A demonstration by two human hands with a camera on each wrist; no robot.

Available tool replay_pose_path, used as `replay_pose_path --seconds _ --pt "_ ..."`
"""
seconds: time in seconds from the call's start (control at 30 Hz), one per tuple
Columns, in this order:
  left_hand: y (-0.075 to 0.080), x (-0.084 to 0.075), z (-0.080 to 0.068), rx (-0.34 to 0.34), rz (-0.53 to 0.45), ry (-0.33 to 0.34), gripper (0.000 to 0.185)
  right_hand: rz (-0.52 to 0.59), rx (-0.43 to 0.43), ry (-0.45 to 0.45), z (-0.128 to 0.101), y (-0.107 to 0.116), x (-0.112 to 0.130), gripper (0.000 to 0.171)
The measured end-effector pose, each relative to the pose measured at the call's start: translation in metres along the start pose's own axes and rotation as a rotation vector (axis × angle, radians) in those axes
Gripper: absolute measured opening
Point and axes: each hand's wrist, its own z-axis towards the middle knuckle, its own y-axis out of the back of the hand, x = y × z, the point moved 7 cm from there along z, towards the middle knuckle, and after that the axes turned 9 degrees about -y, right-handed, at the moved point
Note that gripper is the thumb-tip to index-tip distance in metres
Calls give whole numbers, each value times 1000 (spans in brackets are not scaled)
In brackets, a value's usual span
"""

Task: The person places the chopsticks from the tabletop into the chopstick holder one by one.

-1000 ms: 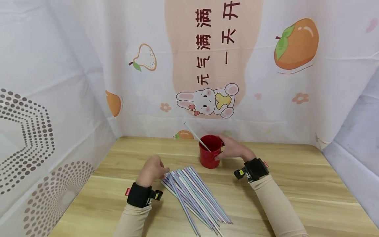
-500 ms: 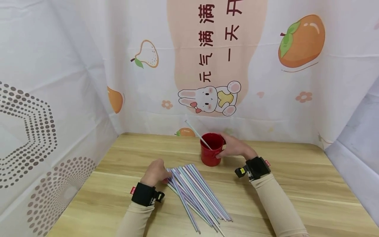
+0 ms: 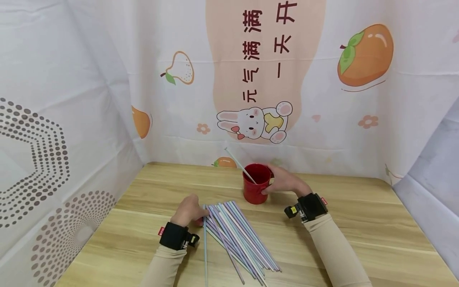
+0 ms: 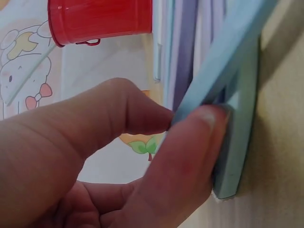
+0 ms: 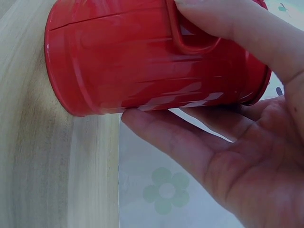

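My left hand [image 3: 188, 210] is at the far left end of a bundle of pastel sticks [image 3: 234, 237] on the table. Its thumb and index finger pinch a light blue stick [image 3: 205, 251], which points toward the table's front edge. The left wrist view shows this light blue stick [image 4: 230, 50] crossing over a pale green one [image 4: 237, 152]. Farther back, my right hand [image 3: 285, 181] holds a small red bucket [image 3: 252, 195] from the right. In the right wrist view, the thumb lies on its handle [image 5: 197, 48] and fingers reach around the side. One pale stick [image 3: 236, 160] leans inside the bucket.
The wooden table [image 3: 365, 223] ends at a printed curtain [image 3: 172, 151] close behind the bucket. A white cloth [image 3: 89, 119] borders the left side. The sticks lie between both forearms, mostly slanting toward the front right.
My left hand has moved slightly right onto the stick ends and taken hold of a light blue stick, whose near end has swung left from the bundle. My right hand stays on the bucket.
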Motion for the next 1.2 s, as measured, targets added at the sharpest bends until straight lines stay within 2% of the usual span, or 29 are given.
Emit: replay_pose_path --seconds 0.13,0.27,0.43,0.53,0.67,0.77,0.93,1.1,1.2 --pt "7 -3 -1 -8 -47 -20 28 -5 1 5 -1 0 0 90" --pt "22 -8 -5 -22 -110 -50 27 -5 -4 -8 -1 1 -1 89" --pt "47 -19 -7 -12 -199 -109 26 -3 4 -9 -1 2 -3 90" --pt "65 -28 -7 -49 -293 -143 18 9 8 3 -3 2 -1 90" --pt "91 -46 -6 -164 -372 -204 17 19 14 11 -3 1 1 89" --pt "103 -62 -2 -265 -428 -273 18 10 10 13 -3 0 1 88" --pt "112 -85 10 -418 -516 -360 19 11 5 16 -3 -2 -2 89" --pt "120 -95 17 -590 -553 -412 23 16 4 15 -3 -2 -2 89" --pt "123 -100 23 -659 -574 -446 25 9 -8 19 -2 -1 -1 89"
